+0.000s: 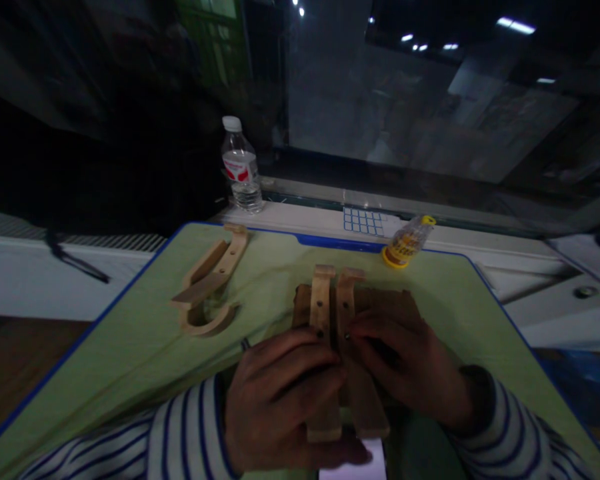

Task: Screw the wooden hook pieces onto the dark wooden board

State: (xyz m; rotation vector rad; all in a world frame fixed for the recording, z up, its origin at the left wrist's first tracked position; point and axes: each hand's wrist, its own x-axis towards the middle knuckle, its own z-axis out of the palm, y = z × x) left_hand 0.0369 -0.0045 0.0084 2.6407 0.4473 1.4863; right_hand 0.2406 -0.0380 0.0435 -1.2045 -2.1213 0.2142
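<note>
Two flat wooden hook pieces with holes and a short bent lip at the far end lie side by side: the left wooden hook (321,293) and the right wooden hook (364,393). My left hand (285,393) is closed over the left one, its fingertips reaching the gap between the two. My right hand (405,357) is pinched at the lower hole of the right one, where a small shiny metal spot (347,336) shows. What those fingertips hold is too small to make out. Beneath the hooks lies a piece of brown cardboard (387,300).
More wooden hooks (225,263) are stacked on the green table (265,273) at left. A yellow-capped plastic container (407,243) stands at the back edge. On the sill are a water bottle (243,173) and a blue-grid sheet (363,221). A lit phone screen (355,469) lies below my hands.
</note>
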